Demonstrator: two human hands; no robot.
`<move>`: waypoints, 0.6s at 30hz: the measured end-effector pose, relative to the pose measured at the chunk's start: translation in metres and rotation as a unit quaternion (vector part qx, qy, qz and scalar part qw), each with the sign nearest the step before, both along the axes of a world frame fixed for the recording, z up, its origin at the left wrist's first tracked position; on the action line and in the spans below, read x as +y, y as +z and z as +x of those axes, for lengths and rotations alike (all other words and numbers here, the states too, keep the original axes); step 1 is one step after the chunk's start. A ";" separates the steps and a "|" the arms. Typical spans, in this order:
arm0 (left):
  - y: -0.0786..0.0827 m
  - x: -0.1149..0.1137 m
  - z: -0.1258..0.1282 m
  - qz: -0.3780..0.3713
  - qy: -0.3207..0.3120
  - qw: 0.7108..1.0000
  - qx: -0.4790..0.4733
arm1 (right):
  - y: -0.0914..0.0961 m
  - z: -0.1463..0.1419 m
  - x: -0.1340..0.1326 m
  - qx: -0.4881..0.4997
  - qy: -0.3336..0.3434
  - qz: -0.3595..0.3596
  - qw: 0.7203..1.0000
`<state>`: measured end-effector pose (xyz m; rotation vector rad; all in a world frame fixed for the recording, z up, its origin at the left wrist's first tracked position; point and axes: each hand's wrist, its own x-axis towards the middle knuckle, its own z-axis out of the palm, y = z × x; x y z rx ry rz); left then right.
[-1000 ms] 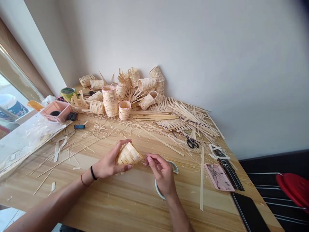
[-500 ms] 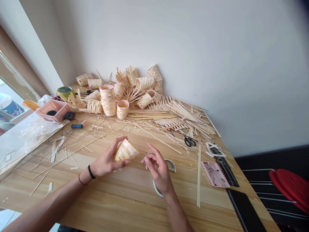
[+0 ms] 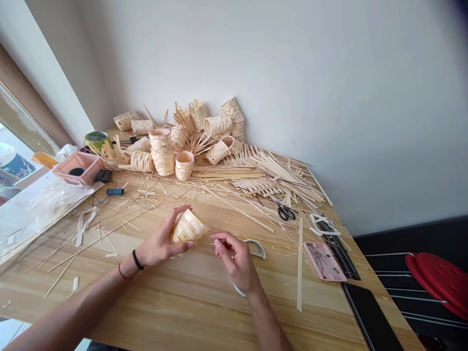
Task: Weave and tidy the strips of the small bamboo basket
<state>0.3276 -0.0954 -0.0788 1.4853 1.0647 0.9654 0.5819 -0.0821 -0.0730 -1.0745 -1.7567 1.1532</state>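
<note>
My left hand is wrapped round a small woven basket of pale wood strips, thumb on the near side and fingers behind. The basket is tilted, one end toward my right hand. Just right of it, my right hand pinches a thin, needle-like sliver between thumb and fingers; most of it is hidden, so its kind is unclear. The two hands are apart. A white curved band lies on the table behind my right hand, partly covered by it.
Several woven baskets are piled by the wall, with loose wood strips beside them. Black scissors, a pink tray with small thin pieces and a black phone lie right. A pink bin stands left.
My right hand has moved slightly left toward the basket, and its raised index finger has come down and curled in. My left hand and the basket stay nearly still.
</note>
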 end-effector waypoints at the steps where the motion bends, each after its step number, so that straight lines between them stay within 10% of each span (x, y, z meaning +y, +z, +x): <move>1: 0.001 0.000 0.000 0.016 0.001 1.000 0.006 | 0.001 0.000 0.000 -0.003 0.006 0.001 1.000; 18: 0.004 0.001 0.000 0.093 -0.018 0.992 0.087 | -0.003 -0.002 0.002 -0.030 -0.033 0.010 0.999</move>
